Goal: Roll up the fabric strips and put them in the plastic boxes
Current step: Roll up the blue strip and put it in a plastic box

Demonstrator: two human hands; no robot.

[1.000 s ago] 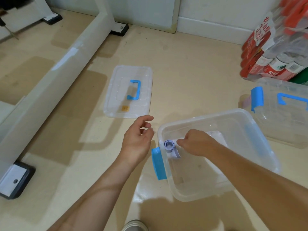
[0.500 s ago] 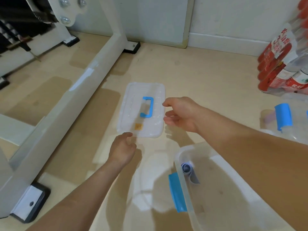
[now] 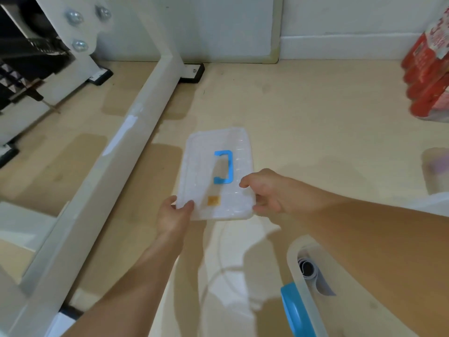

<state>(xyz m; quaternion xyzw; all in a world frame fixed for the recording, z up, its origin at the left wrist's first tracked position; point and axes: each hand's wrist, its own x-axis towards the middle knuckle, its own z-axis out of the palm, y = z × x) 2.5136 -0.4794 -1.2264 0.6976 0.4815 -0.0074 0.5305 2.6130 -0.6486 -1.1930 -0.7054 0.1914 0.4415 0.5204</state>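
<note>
Head view: both hands hold the clear lid [image 3: 216, 173], which sits over the floor [image 3: 315, 132] with its blue handle [image 3: 224, 167] facing up and an orange sticker [image 3: 213, 200] near its close edge. The left hand [image 3: 173, 214] grasps the near-left corner, thumb pressed on top. The right hand [image 3: 267, 193] grasps the near-right edge, thumb on top and fingers curled beneath. I cannot tell whether the lid is lifted or resting on the floor.

At lower right, partly under the right forearm, stands the open box [image 3: 290, 257] with a blue latch [image 3: 295, 310]. A rolled fabric strip [image 3: 308, 269] lies inside it against the near-left wall. A second box [image 3: 435, 171] is blurred at the right edge, with red bottles [image 3: 427, 76] behind it. A white frame [image 3: 116, 147] runs along the left.
</note>
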